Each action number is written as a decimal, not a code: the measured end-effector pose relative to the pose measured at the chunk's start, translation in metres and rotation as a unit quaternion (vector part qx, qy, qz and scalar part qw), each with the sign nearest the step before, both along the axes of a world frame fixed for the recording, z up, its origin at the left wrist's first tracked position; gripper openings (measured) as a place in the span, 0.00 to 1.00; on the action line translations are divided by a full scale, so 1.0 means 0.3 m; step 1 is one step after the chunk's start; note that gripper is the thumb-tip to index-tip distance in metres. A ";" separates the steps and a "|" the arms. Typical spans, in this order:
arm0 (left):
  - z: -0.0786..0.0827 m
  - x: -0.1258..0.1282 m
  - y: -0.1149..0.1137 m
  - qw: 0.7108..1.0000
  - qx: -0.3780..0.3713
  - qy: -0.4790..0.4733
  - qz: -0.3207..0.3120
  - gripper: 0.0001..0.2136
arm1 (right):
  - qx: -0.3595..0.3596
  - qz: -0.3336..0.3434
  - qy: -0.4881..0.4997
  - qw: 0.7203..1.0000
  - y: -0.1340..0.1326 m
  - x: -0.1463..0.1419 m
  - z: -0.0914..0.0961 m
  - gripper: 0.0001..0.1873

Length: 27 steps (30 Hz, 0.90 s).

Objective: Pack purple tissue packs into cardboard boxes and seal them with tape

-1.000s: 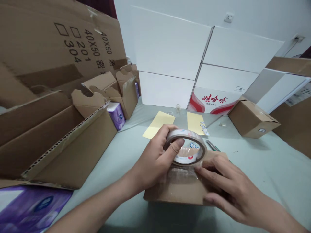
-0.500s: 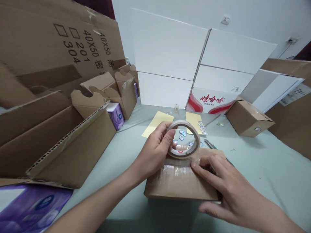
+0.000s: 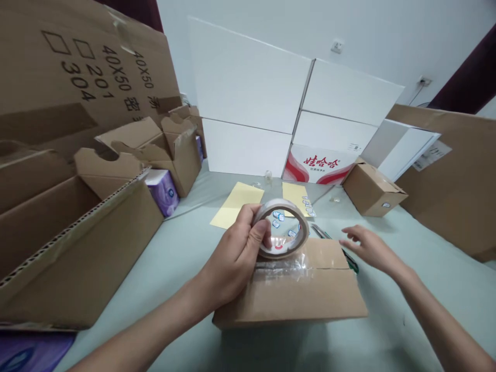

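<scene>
My left hand (image 3: 232, 251) is shut around a roll of clear packing tape (image 3: 282, 229), held upright just above a small cardboard box (image 3: 306, 305). A strip of clear tape (image 3: 282, 269) lies across the top of this box, by its closed flap seam. My right hand (image 3: 368, 245) hovers off to the right of the box, fingers apart, holding nothing. Nearest to it are green-handled scissors (image 3: 350, 258), partly hidden behind the box.
Two yellow paper sheets (image 3: 235, 204) lie beyond the tape. Open cartons (image 3: 77, 243) and a purple tissue box (image 3: 163, 192) stand left. A small closed carton (image 3: 372, 190) sits right. White boxes (image 3: 248, 98) are stacked against the back wall.
My right hand has lifted off the box and moved to the right, its fingers now apart. The tape roll stays in my left hand, and the whole view has shifted slightly.
</scene>
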<state>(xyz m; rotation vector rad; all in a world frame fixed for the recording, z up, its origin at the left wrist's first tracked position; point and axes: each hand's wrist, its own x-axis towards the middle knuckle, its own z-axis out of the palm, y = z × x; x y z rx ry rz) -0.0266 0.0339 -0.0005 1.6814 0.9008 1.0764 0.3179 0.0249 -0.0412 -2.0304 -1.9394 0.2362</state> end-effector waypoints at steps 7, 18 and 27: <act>-0.011 0.002 -0.010 1.000 0.013 -0.002 0.014 0.12 | 0.040 -0.045 -0.004 0.998 0.018 0.061 -0.207 0.12; -0.014 0.011 -0.006 0.998 -0.002 -0.062 0.012 0.13 | 0.349 0.327 -0.213 0.852 -0.050 -0.135 0.147 0.15; -0.009 0.003 -0.003 0.995 -0.038 -0.088 -0.005 0.12 | 0.350 0.354 -0.234 0.835 0.008 -0.202 0.146 0.13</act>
